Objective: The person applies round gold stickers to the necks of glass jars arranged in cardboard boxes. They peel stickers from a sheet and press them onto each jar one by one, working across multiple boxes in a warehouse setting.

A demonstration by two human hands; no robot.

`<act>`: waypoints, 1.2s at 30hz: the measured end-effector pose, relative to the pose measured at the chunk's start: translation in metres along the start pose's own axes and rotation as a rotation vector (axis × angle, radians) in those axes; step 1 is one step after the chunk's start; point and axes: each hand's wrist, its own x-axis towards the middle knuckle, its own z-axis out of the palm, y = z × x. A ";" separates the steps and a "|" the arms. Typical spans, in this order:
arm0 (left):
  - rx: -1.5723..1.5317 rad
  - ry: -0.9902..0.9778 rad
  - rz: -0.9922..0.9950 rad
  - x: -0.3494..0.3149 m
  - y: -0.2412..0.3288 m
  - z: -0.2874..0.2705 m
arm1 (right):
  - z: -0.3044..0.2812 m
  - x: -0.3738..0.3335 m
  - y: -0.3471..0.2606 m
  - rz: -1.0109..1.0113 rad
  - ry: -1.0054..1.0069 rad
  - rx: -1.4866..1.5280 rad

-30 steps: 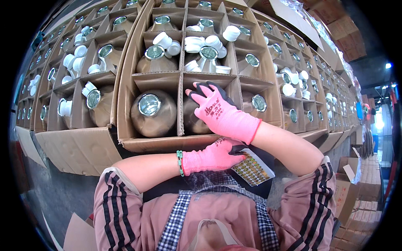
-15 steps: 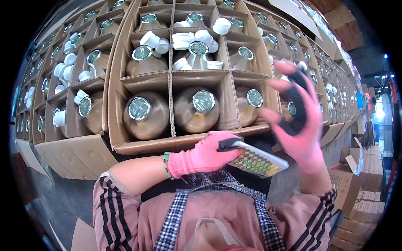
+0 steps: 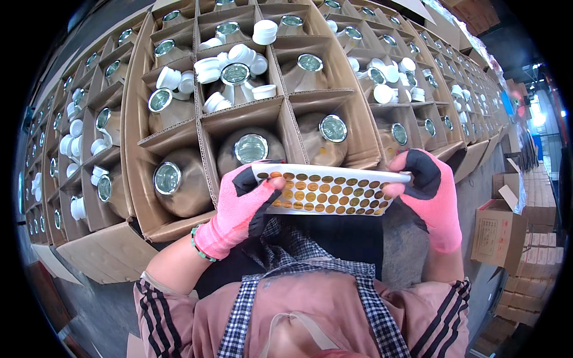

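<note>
Both hands wear pink-and-black gloves that leave some fingertips bare. A white sheet of round gold stickers point(image 3: 334, 194), which looks like a stack, is held level before my chest. My left hand point(image 3: 242, 206) grips its left end, thumb on top of the stickers. At the right end, my right hand point(image 3: 434, 203) pinches the sheet's edge between thumb and fingers; whether a loose sticker is between them is too small to tell. Just beyond the sheet, a round bronze-tinted glass bottle point(image 3: 253, 150) with an open silvery mouth stands in a cardboard divider cell, beside similar bottles.
An open divided carton point(image 3: 365, 119) of bottles lies ahead, with rows of similar cartons left and right. White plastic caps point(image 3: 242, 55) are heaped around some bottle necks. Carton flaps point(image 3: 110, 253) hang out at the left. Closed boxes point(image 3: 500, 235) are stacked at the right.
My right hand has come down from over the cartons to the sheet's right end. The sheet has risen and been turned level. The view has shifted toward the right.
</note>
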 end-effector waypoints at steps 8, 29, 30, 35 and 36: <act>0.016 -0.169 0.210 0.000 0.016 0.000 | 0.001 -0.006 0.013 0.017 0.003 0.018; -0.068 -0.131 0.138 0.001 0.011 0.001 | 0.005 -0.012 0.022 -0.268 -0.047 -0.032; -0.005 -0.152 0.134 0.001 0.010 -0.002 | 0.009 -0.013 0.014 -0.178 -0.075 0.033; 0.071 -0.097 0.232 0.001 0.011 -0.001 | 0.015 -0.014 0.014 -0.291 0.008 -0.078; 0.056 -0.082 0.256 -0.001 0.011 0.000 | 0.015 -0.012 0.014 -0.285 0.005 -0.091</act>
